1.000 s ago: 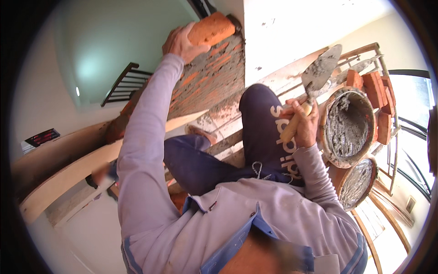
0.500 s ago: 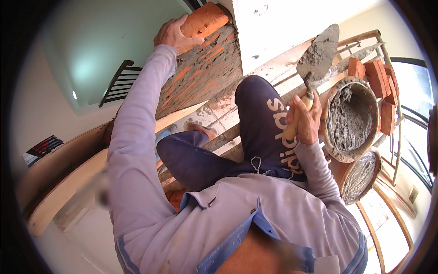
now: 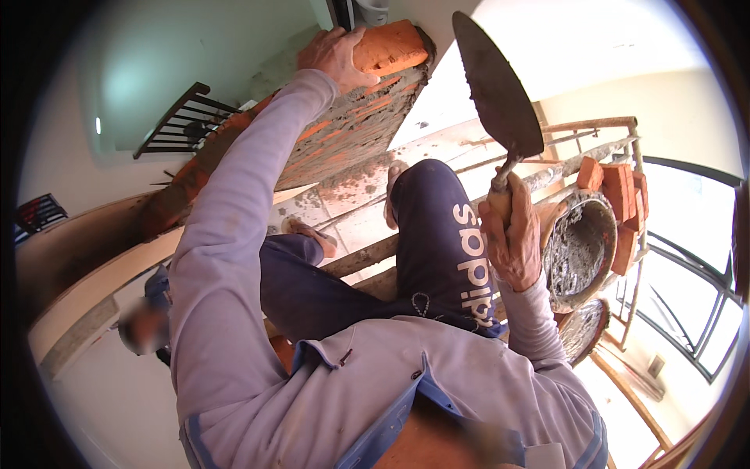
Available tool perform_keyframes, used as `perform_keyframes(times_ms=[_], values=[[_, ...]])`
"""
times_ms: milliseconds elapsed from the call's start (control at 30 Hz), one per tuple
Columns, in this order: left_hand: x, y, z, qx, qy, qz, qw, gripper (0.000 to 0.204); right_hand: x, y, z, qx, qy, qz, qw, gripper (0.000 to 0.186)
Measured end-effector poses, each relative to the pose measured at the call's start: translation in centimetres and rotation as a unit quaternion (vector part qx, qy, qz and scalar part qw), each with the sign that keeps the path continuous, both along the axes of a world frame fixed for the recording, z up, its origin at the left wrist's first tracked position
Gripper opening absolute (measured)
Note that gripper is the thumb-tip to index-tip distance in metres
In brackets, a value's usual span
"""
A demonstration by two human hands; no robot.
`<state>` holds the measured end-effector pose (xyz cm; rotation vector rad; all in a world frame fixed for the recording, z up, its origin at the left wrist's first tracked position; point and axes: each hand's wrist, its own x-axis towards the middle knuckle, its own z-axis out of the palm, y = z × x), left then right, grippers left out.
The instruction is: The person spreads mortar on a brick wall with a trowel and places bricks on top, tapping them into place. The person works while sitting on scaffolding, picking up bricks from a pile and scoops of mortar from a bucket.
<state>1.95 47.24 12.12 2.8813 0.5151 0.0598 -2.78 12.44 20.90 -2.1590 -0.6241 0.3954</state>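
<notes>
My left hand is closed around the near end of an orange brick, which lies on top of the brick wall. Grey mortar is smeared over the wall's side and joints. In my right hand is the wooden handle of a pointed trowel. Its blade points up and away, tilted, with a dark side showing and small lumps of mortar along the edge. The blade is apart from the wall, to the right of the brick.
A bucket of mortar stands right of my right hand, with a second mortar container nearer me. Several bricks are stacked beside it, along a scaffold rail. Wooden poles lie under my legs. Another person is at the lower left.
The trowel has risen and turned over, from its mortar-covered face to its dark side. My left hand stays on the brick. The whole view has shifted, and another person now shows at the left.
</notes>
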Motion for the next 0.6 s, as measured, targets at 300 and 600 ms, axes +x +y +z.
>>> perform_keyframes(times_ms=[300, 600], values=[[-3.0, 1.8, -1.7, -0.083, -0.137, -0.055, 0.986, 0.073, 3.9, 5.9, 3.0, -0.069, -0.261, 0.098, 0.958, 0.043], [-2.5, 1.0, -1.3, -0.094, -0.145, -0.030, 0.985, 0.066, 5.7, 10.3, 4.2, -0.113, -0.351, 0.090, 0.925, 0.044]])
